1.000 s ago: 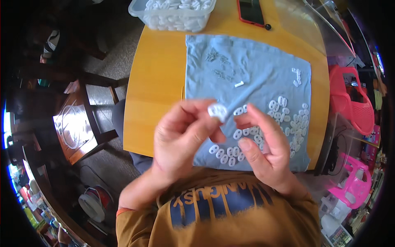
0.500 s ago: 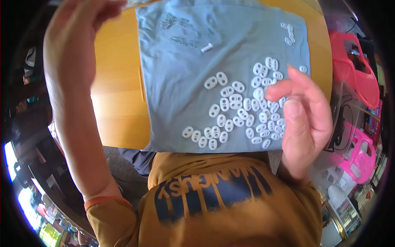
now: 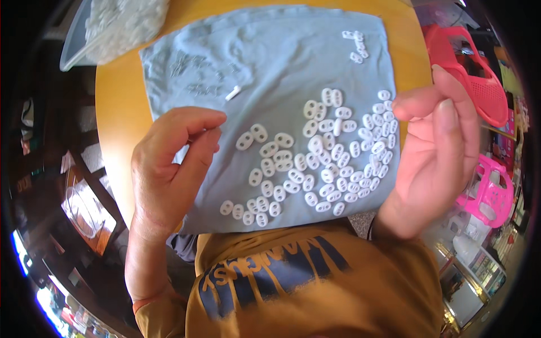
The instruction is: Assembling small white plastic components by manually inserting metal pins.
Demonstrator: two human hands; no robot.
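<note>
A blue cloth (image 3: 270, 73) lies spread flat over a round wooden table (image 3: 115, 96), which seems to keep the many small white two-hole plastic pieces (image 3: 332, 163) from rolling off and makes them easy to see; most of them lie heaped on the cloth's near right part, with a looser line trailing along the near edge, close to the person's chest so both hands can get at them

The left hand (image 3: 169, 169) hovers over the cloth's near left corner, fingers curled loosely and thumb close to the forefinger as if pinching; whether anything small sits between them I cannot tell; the right hand (image 3: 437, 152) is raised at the cloth's right edge, just beside the heap, fingers half bent and palm turned inward, with nothing visibly held

A single small white tube-shaped piece (image 3: 233, 93) lies apart nearer the middle of the cloth, and a few more white pieces (image 3: 355, 48) sit at the far right corner, kept clear of the heap; a clear plastic tub (image 3: 110, 28) full of white parts stands at the far left of the table, off the cloth; pink plastic stools (image 3: 484, 191) stand to the right
</note>
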